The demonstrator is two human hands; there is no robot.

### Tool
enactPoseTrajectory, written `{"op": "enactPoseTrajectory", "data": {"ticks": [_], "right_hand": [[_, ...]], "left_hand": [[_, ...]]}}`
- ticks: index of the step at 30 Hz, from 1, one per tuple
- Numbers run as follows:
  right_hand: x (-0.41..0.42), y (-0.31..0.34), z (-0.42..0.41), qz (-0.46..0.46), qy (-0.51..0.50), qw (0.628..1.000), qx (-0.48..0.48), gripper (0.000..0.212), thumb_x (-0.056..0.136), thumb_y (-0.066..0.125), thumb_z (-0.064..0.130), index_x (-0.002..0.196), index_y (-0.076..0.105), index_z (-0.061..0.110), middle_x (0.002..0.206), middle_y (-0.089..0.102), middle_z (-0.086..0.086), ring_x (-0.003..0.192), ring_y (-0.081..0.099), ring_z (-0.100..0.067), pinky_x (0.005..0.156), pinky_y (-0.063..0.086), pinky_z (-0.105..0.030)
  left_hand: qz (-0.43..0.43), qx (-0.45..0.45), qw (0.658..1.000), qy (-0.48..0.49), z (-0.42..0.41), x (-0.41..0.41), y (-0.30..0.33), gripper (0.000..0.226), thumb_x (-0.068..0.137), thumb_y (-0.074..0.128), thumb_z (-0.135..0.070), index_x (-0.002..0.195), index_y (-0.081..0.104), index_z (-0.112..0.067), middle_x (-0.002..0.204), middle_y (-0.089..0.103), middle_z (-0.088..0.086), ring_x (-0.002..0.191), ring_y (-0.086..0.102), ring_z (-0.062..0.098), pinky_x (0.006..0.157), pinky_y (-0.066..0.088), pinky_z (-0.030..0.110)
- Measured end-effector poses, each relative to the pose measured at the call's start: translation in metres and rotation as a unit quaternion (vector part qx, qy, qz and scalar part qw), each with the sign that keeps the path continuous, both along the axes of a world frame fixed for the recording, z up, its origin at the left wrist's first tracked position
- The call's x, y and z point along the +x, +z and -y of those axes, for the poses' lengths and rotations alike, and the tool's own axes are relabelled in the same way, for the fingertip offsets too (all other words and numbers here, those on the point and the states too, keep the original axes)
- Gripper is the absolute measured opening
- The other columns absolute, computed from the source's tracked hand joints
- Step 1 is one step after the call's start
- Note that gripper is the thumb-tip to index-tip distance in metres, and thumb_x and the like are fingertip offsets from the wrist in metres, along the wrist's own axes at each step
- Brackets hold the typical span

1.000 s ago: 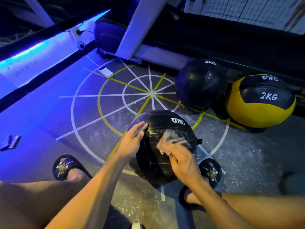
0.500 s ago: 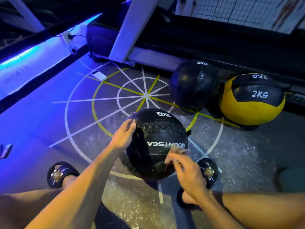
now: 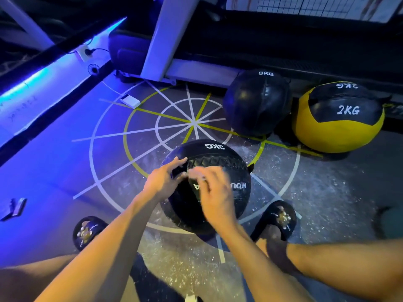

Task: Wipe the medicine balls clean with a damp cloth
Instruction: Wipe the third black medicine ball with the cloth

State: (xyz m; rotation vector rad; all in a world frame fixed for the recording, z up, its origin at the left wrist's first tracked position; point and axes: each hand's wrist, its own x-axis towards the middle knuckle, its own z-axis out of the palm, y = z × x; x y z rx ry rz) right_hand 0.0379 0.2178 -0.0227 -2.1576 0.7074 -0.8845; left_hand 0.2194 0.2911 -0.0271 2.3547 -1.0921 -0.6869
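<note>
dim blue-lit scene, blurred right hand (image 3: pixel 214 192), fisheye edges

A white treadmill frame (image 3: pixel 168 38) stands beyond the floor's painted circle markings (image 3: pixel 109 118), near a small white box (image 3: pixel 130 101).

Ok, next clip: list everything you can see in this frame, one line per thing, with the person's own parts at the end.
near 3KG medicine ball: 1, black, on the floor between the feet, under both hands
far 3KG medicine ball: 1, black, by the treadmill, right of the floor circle's centre
2KG medicine ball: 1, yellow and black, right of the far 3KG ball
treadmill: 1, white frame, dark deck, at the top
floor markings: white and yellow circles and spokes on the floor
small flat device: 1, white, on the circle's upper left
cloth: too blurred to make out
slippers: 2, black, on the feet
left hand: on the near ball's left side
right hand: blurred, on the ball's front
</note>
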Motion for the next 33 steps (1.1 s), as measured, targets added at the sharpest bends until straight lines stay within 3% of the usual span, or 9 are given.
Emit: {"op": "enactPoseTrajectory", "data": {"ticks": [4, 7, 12, 15, 19, 23, 26, 29, 33], "right_hand": [[0.008, -0.045, -0.018, -0.169, 0.152, 0.945, -0.233, 0.023, 0.071, 0.071, 0.007, 0.094, 0.07, 0.013, 0.109, 0.062, -0.006, 0.104, 0.056, -0.031, 0.084, 0.052, -0.048], [-0.013, -0.055, -0.007, -0.164, 0.174, 0.938, -0.252, 0.028, 0.08, 0.059, 0.014, 0.105, 0.071, 0.015, 0.114, 0.06, -0.003, 0.107, 0.052, -0.024, 0.089, 0.051, -0.042], [-0.071, -0.065, 0.026, -0.114, -0.073, 0.988, 0.077, 0.03, 0.097, 0.055, 0.009, 0.11, 0.067, 0.034, 0.108, 0.056, 0.005, 0.09, 0.061, -0.015, 0.07, 0.052, -0.03], [-0.072, -0.063, 0.044, -0.047, -0.305, 0.923, 0.23, 0.02, 0.099, 0.052, 0.015, 0.083, 0.051, 0.025, 0.089, 0.056, -0.008, 0.08, 0.061, -0.035, 0.065, 0.046, -0.042], [-0.024, -0.036, -0.014, -0.069, -0.06, 0.996, 0.005, 0.013, 0.095, 0.047, 0.021, 0.1, 0.059, 0.022, 0.097, 0.052, 0.003, 0.088, 0.057, -0.029, 0.077, 0.049, -0.042], [-0.015, -0.042, -0.013, -0.136, 0.06, 0.964, -0.219, 0.032, 0.086, 0.051, 0.018, 0.113, 0.065, 0.028, 0.095, 0.054, 0.0, 0.087, 0.057, -0.024, 0.068, 0.048, -0.036], [-0.062, -0.062, 0.043, -0.151, -0.105, 0.983, -0.024, 0.032, 0.089, 0.05, 0.014, 0.105, 0.067, 0.036, 0.103, 0.058, 0.003, 0.09, 0.059, -0.02, 0.072, 0.052, -0.035], [-0.104, -0.068, 0.082, -0.114, -0.303, 0.925, 0.198, 0.032, 0.096, 0.057, 0.013, 0.089, 0.058, 0.044, 0.104, 0.071, 0.001, 0.083, 0.067, -0.022, 0.074, 0.058, -0.046], [-0.092, -0.046, 0.079, 0.018, -0.315, 0.902, 0.295, 0.02, 0.097, 0.058, 0.02, 0.109, 0.065, 0.035, 0.109, 0.075, 0.011, 0.086, 0.071, -0.027, 0.079, 0.06, -0.053]], "left_hand": [[-0.048, -0.018, 0.999, -0.01, -0.003, 0.014, -0.001, 0.038, 0.109, 0.048, -0.036, 0.145, 0.053, -0.044, 0.161, 0.038, -0.012, 0.148, 0.039, 0.017, 0.113, 0.035, 0.029], [-0.034, -0.028, 0.999, 0.024, -0.008, 0.014, -0.009, 0.042, 0.109, 0.046, -0.02, 0.142, 0.057, -0.043, 0.159, 0.038, -0.019, 0.141, 0.049, 0.017, 0.1, 0.043, 0.026], [-0.038, -0.038, 0.997, 0.052, -0.001, 0.007, -0.012, 0.044, 0.11, 0.042, -0.019, 0.144, 0.056, -0.042, 0.158, 0.038, -0.024, 0.144, 0.045, 0.016, 0.095, 0.04, 0.018], [-0.026, -0.041, 0.997, 0.061, -0.002, 0.003, -0.014, 0.043, 0.111, 0.04, -0.02, 0.145, 0.055, -0.041, 0.158, 0.038, -0.024, 0.144, 0.046, 0.018, 0.096, 0.045, 0.023], [-0.019, -0.049, 0.996, 0.067, -0.006, -0.001, -0.018, 0.044, 0.11, 0.042, -0.019, 0.144, 0.056, -0.042, 0.158, 0.038, -0.024, 0.144, 0.046, 0.018, 0.104, 0.047, 0.028], [0.006, -0.055, 0.993, 0.104, -0.015, -0.006, -0.02, 0.046, 0.107, 0.044, -0.014, 0.14, 0.06, -0.042, 0.156, 0.043, -0.022, 0.139, 0.052, 0.02, 0.1, 0.05, 0.033], [0.002, -0.07, 0.985, 0.155, -0.032, -0.002, -0.027, 0.045, 0.104, 0.048, -0.011, 0.133, 0.065, -0.041, 0.151, 0.053, -0.017, 0.135, 0.056, 0.023, 0.098, 0.049, 0.036], [-0.006, -0.086, 0.982, 0.166, -0.05, 0.008, -0.032, 0.042, 0.102, 0.051, -0.007, 0.132, 0.068, -0.031, 0.143, 0.062, -0.005, 0.13, 0.059, 0.023, 0.098, 0.045, 0.032], [-0.038, -0.074, 0.989, 0.125, -0.058, 0.016, -0.017, 0.037, 0.103, 0.061, -0.029, 0.139, 0.063, -0.032, 0.153, 0.049, -0.009, 0.143, 0.044, 0.013, 0.113, 0.032, 0.03]]}}
